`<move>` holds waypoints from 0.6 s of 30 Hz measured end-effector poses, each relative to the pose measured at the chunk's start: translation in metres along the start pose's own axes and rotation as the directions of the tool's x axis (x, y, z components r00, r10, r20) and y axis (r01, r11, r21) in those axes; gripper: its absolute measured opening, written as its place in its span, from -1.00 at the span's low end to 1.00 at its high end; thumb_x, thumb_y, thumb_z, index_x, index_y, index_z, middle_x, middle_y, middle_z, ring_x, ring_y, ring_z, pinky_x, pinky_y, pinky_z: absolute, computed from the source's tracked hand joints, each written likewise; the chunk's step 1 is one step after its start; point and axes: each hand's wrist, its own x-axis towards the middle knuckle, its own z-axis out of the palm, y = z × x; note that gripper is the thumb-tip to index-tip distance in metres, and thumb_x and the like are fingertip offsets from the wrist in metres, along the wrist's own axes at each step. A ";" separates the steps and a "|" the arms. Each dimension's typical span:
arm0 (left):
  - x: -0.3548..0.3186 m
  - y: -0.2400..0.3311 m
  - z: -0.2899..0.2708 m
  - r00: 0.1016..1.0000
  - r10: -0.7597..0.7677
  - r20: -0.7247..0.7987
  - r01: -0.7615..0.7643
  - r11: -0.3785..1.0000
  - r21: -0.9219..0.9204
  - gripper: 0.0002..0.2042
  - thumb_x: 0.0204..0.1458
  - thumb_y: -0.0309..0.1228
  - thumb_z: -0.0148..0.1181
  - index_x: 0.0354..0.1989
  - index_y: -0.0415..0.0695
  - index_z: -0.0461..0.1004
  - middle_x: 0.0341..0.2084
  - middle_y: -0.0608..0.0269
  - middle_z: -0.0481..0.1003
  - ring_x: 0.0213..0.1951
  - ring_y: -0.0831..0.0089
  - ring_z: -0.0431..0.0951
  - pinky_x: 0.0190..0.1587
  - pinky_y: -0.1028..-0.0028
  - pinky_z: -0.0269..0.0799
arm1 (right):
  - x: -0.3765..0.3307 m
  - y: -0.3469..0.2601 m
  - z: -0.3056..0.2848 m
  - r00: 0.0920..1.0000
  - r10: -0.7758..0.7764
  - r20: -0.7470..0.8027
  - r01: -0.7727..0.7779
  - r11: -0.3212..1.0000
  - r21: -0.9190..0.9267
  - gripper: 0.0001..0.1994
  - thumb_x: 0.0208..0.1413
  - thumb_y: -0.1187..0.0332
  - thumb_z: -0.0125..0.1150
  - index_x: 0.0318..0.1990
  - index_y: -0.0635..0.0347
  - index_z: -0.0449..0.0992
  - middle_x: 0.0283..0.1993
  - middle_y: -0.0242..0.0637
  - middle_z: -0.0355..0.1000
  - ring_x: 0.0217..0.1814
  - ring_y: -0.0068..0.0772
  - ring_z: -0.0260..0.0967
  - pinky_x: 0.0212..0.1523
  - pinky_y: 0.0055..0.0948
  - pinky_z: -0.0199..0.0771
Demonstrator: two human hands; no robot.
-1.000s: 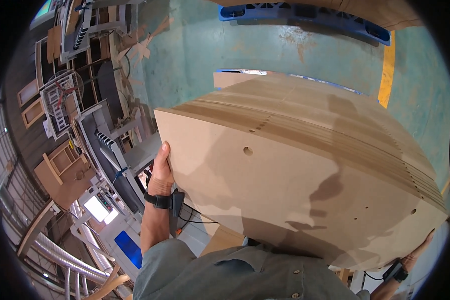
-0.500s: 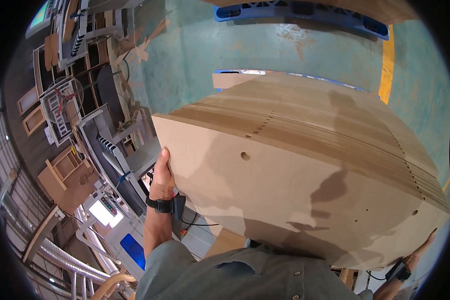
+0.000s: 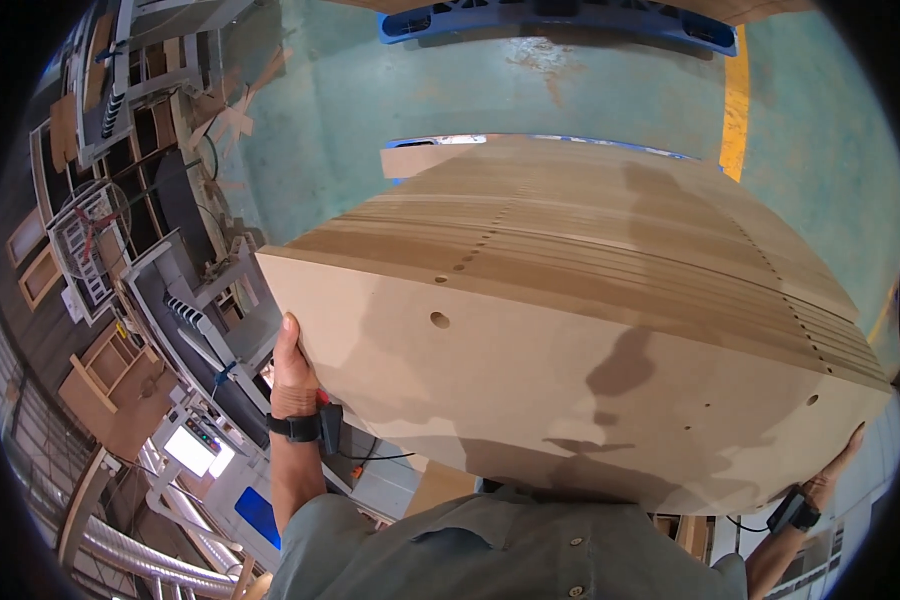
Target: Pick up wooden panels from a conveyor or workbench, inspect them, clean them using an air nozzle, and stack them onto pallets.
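Crosswise, the tan board (image 3: 530, 380) lies between left fingers (image 3: 288, 332) and right fingers (image 3: 855, 443) gripping its ends.

Scuffed green floor (image 3: 330, 90): yellow painted stripe (image 3: 735, 110) at two o'clock; flat tan strips (image 3: 235, 122) lying at ten; blue openwork plastic pallet (image 3: 560, 20), twelve to one. Second blue pallet (image 3: 420, 141), edge visible at twelve, mostly hidden beneath a stack of drilled tan wooden boards (image 3: 570, 215).

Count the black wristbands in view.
2: a black wristband below the left hand, another below the right hand; both hands touch the front board. No others show.
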 end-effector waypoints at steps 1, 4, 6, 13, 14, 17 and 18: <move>0.004 -0.007 -0.010 1.000 0.003 -0.005 -0.003 1.000 -0.002 -0.26 0.13 0.14 0.15 0.33 -0.17 0.25 0.21 0.09 0.40 0.20 0.18 0.42 0.27 0.19 0.31 | -0.013 -0.011 0.021 1.000 -0.026 -0.006 0.026 0.999 -0.025 -0.27 0.24 -0.23 -0.02 0.38 0.08 0.20 0.32 -0.21 0.30 0.29 -0.18 0.30 0.27 -0.18 0.36; 0.004 -0.009 -0.019 0.999 0.002 -0.054 0.001 0.999 0.052 -0.32 0.20 0.11 0.06 0.33 -0.15 0.25 0.23 0.13 0.38 0.22 0.19 0.39 0.30 0.16 0.27 | -0.016 -0.001 -0.003 0.997 -0.011 -0.072 0.012 1.000 0.018 -0.32 0.29 -0.17 -0.07 0.39 0.08 0.18 0.34 -0.18 0.27 0.32 -0.20 0.27 0.30 -0.20 0.32; -0.001 0.003 -0.015 0.997 -0.022 -0.079 0.024 0.999 0.023 -0.37 0.26 0.08 -0.04 0.34 -0.13 0.23 0.25 0.14 0.37 0.25 0.18 0.36 0.32 0.13 0.24 | 0.019 0.016 -0.048 0.982 -0.175 0.068 0.186 0.951 -0.246 -0.36 0.34 -0.08 -0.12 0.39 0.19 0.16 0.34 -0.13 0.24 0.33 -0.24 0.24 0.31 -0.23 0.29; 0.022 0.003 -0.032 0.991 -0.089 0.105 0.106 0.979 -0.174 -0.33 0.24 0.11 0.00 0.38 -0.11 0.19 0.28 0.19 0.34 0.24 0.21 0.36 0.31 0.17 0.25 | -0.003 0.011 0.024 0.995 -0.067 0.067 0.073 0.994 -0.082 -0.17 0.01 -0.19 0.31 0.28 0.26 0.30 0.17 -0.13 0.43 0.15 -0.20 0.44 0.16 -0.24 0.50; 0.023 0.004 -0.034 0.994 -0.081 0.079 0.093 0.983 -0.157 -0.33 0.25 0.10 -0.01 0.38 -0.11 0.19 0.28 0.19 0.33 0.25 0.20 0.36 0.31 0.17 0.25 | -0.003 0.012 0.027 0.994 -0.087 0.059 0.093 0.991 -0.097 -0.16 0.01 -0.20 0.31 0.28 0.25 0.29 0.16 -0.11 0.45 0.13 -0.19 0.47 0.12 -0.23 0.53; 0.030 0.000 -0.045 0.998 -0.059 -0.036 0.053 0.988 -0.143 -0.28 0.25 0.12 -0.02 0.42 -0.14 0.10 0.34 0.13 0.24 0.31 0.16 0.27 0.34 0.14 0.21 | -0.005 0.008 0.033 0.990 -0.086 0.108 0.092 0.995 -0.043 -0.17 -0.01 -0.16 0.35 0.27 0.27 0.30 0.16 -0.12 0.45 0.12 -0.21 0.47 0.12 -0.24 0.53; 0.028 0.002 -0.042 0.999 -0.051 0.006 0.052 0.988 -0.145 -0.30 0.26 0.11 -0.03 0.42 -0.11 0.10 0.34 0.16 0.24 0.31 0.18 0.28 0.33 0.16 0.22 | -0.010 0.005 0.040 0.988 -0.055 0.145 0.060 0.998 -0.035 -0.20 -0.01 -0.11 0.35 0.26 0.29 0.31 0.15 -0.14 0.44 0.14 -0.24 0.45 0.14 -0.28 0.50</move>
